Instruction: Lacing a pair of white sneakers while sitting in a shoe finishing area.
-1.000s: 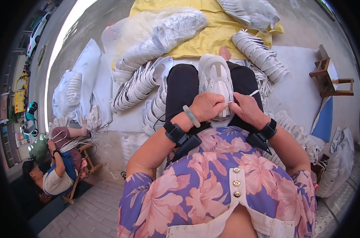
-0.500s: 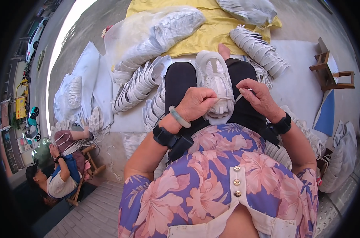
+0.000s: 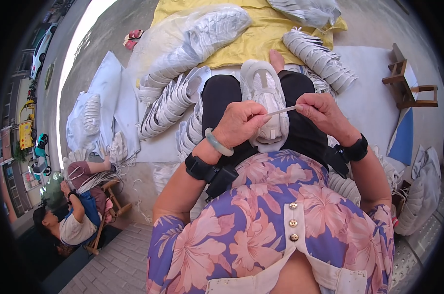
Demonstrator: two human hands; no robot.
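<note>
On my lap, between my thighs, lies a white shoe upper [image 3: 267, 90] with mesh panels, its toe pointing away from me. A flat white shoelace [image 3: 282, 111] is stretched between my two hands just above it. My left hand [image 3: 242, 122] pinches one end of this stretch with thumb and forefinger, over the left side of the upper. At the right, my right hand [image 3: 324, 113] pinches the lace between thumb and fingers, a little higher. Where the rest of the lace runs is hidden by my hands.
Nested stacks of white uppers lie around me, one left [image 3: 170, 108] and one right [image 3: 320, 61]. A plastic-wrapped stack [image 3: 202, 41] rests on a yellow sheet [image 3: 261, 36]. A wooden stool [image 3: 408, 81] stands at the right. Another person [image 3: 77, 215] sits at the lower left.
My right hand has risen slightly and moved away from the upper. The lace, loosely curved before, is now straight between both hands.
</note>
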